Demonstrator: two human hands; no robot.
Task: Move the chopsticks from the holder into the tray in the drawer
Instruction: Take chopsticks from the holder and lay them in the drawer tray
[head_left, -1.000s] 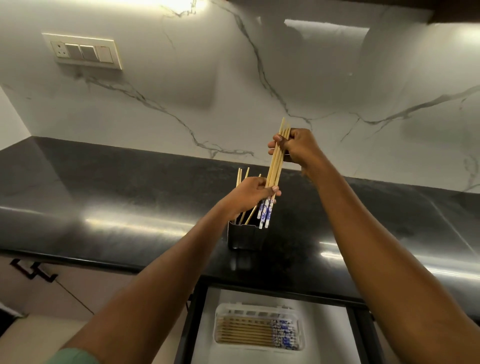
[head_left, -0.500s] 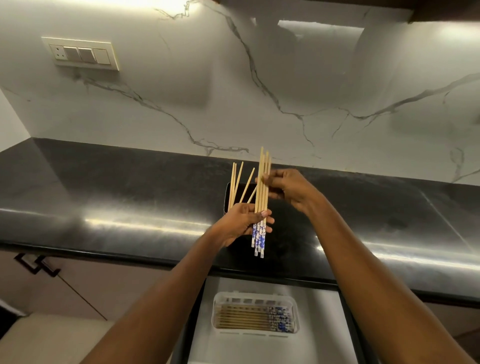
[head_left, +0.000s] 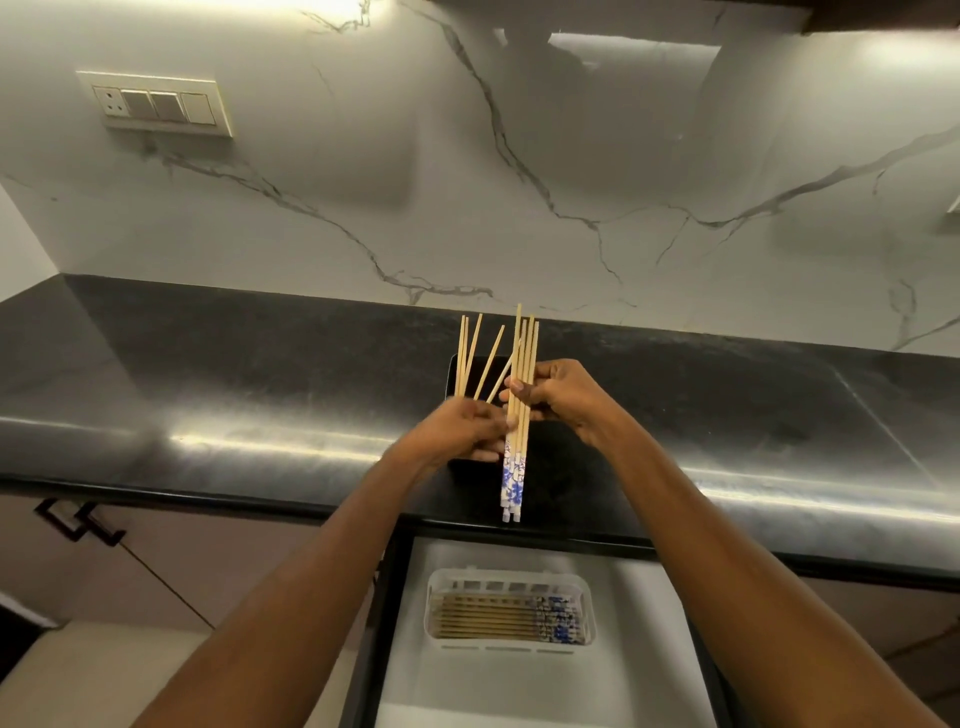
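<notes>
My right hand (head_left: 558, 397) and my left hand (head_left: 467, 431) both grip a bundle of wooden chopsticks (head_left: 522, 364), held upright over the counter with the blue-and-white patterned ends pointing down. Behind my left hand stands the black holder (head_left: 454, 371), mostly hidden, with several more chopsticks (head_left: 470, 356) leaning out of it. Below, in the open drawer (head_left: 649, 623), a white tray (head_left: 587, 608) holds several chopsticks lying flat, patterned ends to the right.
The black polished countertop (head_left: 208, 395) runs the width of the view, its front edge just above the drawer. A marble backsplash with a switch plate (head_left: 156, 104) rises behind. Cabinet handles (head_left: 78, 522) sit at lower left.
Both hands have come down and nearer with the bundle, from above the holder to in front of it. The bundle now hangs lower, close to the counter's front edge.
</notes>
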